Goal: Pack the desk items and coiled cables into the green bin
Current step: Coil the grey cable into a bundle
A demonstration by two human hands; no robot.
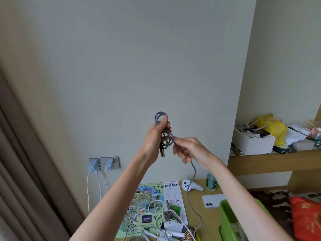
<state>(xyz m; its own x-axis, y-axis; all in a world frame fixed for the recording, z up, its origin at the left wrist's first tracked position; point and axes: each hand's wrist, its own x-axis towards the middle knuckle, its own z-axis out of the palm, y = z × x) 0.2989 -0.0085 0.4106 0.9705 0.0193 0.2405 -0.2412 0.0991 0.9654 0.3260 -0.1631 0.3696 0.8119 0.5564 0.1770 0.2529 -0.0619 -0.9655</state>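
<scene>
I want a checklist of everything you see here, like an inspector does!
Surface: wooden desk, crowded.
Job's things: green bin at desk's right; grey braided cable partly coiled, tail hanging to the desk.
Clutter: scribbled map, white phone, white controller, green bottle, hairbrush.
Grippers: left hand holds the coil; right hand pinches the loose length.
Cables: white cables tangled on desk; two chargers plugged in.
Surroundings: curtain, shelf, yellow bag.

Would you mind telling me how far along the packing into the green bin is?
Done: the bin already holds something, unclear what. In hand: the left hand holds a grey cable in loops, the right hand feeds its hanging tail. Left on the desk: white cables, phone, controller, bottle, tubes.
</scene>
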